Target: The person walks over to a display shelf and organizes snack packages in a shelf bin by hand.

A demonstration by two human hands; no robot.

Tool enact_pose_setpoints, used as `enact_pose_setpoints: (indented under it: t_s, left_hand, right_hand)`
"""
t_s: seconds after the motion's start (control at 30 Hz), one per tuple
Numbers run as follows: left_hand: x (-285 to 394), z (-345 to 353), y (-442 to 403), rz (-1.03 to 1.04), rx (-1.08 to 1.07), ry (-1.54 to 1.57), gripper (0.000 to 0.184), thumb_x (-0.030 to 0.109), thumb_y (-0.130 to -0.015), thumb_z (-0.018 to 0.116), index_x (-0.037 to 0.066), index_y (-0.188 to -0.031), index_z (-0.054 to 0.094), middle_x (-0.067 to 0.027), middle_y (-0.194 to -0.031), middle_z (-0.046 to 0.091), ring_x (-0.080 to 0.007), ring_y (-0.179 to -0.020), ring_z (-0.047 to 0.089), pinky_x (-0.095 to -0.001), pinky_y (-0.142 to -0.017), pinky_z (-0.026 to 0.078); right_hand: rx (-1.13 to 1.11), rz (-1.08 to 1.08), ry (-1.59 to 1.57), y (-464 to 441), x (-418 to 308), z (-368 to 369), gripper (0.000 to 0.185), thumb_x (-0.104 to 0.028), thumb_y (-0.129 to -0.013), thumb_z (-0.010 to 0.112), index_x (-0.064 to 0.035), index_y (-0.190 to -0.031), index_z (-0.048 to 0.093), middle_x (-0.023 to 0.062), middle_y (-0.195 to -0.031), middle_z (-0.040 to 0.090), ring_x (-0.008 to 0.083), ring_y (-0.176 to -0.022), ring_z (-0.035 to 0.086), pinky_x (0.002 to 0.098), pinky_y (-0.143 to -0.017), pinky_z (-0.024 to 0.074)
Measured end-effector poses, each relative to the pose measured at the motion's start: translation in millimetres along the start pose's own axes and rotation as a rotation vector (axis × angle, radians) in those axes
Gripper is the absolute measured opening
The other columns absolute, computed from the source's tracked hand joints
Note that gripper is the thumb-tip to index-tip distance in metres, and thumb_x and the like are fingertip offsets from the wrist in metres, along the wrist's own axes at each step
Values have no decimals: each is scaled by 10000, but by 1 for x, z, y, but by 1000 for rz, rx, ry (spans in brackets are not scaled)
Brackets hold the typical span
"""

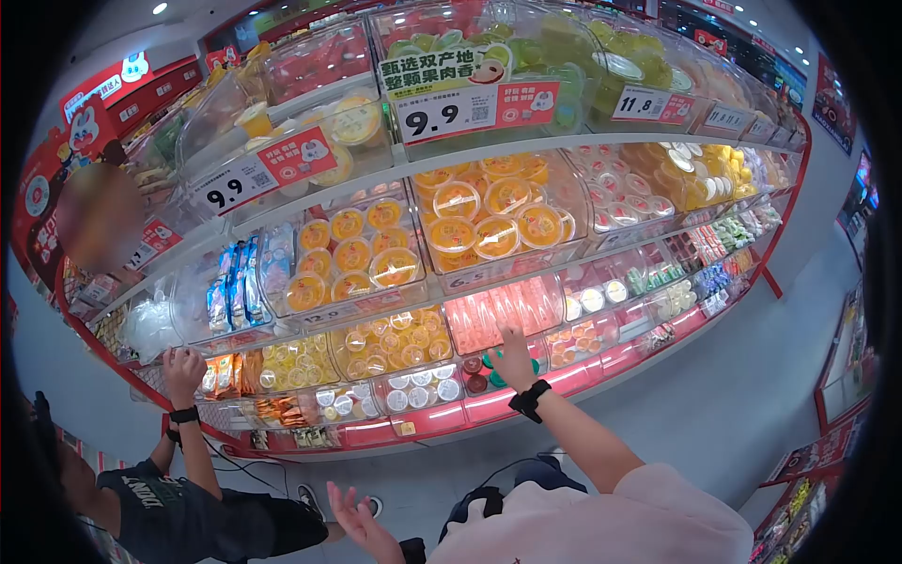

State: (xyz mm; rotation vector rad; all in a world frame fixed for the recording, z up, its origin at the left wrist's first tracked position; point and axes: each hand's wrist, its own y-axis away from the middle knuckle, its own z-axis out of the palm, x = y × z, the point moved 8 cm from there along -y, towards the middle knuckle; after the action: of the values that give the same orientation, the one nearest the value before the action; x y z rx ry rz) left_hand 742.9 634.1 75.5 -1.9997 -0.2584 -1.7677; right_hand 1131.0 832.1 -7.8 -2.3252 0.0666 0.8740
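My right hand, with a black band at its wrist, reaches to the front of a clear bin. Long pink packets stand side by side in that bin. The fingers point up toward the packets, with nothing visible in them; whether they touch a packet I cannot tell. Red and green round-lidded cups lie just below and beside this hand. My left hand is low in front of my body, open, fingers apart and holding nothing.
Clear bins fill the tiered shelf, including orange jelly cups, yellow cups and blue packets. Price cards line the upper tier. At left stands another person, one hand raised by the shelf. A cable hangs below.
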Motion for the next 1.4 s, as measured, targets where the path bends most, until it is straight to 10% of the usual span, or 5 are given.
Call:
enact_pose_setpoints:
  t_s: [0.3, 0.57, 0.9, 1.1, 1.4]
  left_hand:
    - [0, 82, -26, -10, -154, 208, 186, 25, -922, 469, 8, -1065, 587, -134, -1268, 517, -181, -1050, 533, -292, -858, 453]
    - [-14, 242, -18, 126, -969, -198, 216, 65, -917, 535, 20, -1112, 619, -132, -1116, 586, -280, -996, 605, -329, -881, 473]
    - [-39, 373, -63, 76, -670, -356, 280, 140, -843, 662, 6, -1084, 612, -160, -1054, 573, -363, -916, 605, -407, -809, 504]
    - [-68, 398, -76, 323, -469, -647, 310, 150, -738, 771, -27, -913, 586, -174, -939, 573, -255, -759, 627, -357, -643, 513]
    - [-91, 383, -86, -43, -446, -358, 261, 104, -764, 759, -29, -917, 595, -149, -749, 676, -216, -648, 682, -307, -565, 534]
  right_hand:
    - [-128, 274, -242, 62, -22, -48, 393, -193, -797, 734, -37, -1128, 590, 128, -1093, 587, 300, -1059, 566, 387, -870, 471]
    - [-332, 651, -560, 69, 24, -53, 248, -151, -857, 682, -6, -1055, 642, 92, -945, 672, 160, -849, 654, 271, -726, 515]
    - [-367, 612, -555, 25, 69, -81, 224, -123, -872, 660, 2, -1056, 633, 72, -898, 667, 124, -792, 629, 254, -685, 494]
    - [-494, 552, -460, 8, 86, -85, 219, -148, -901, 631, -10, -1071, 638, 90, -936, 681, 160, -817, 649, 255, -688, 494]
    - [-546, 532, -473, 1, 95, -77, 180, -147, -911, 618, -1, -1013, 649, 94, -828, 648, 162, -736, 610, 264, -670, 481]
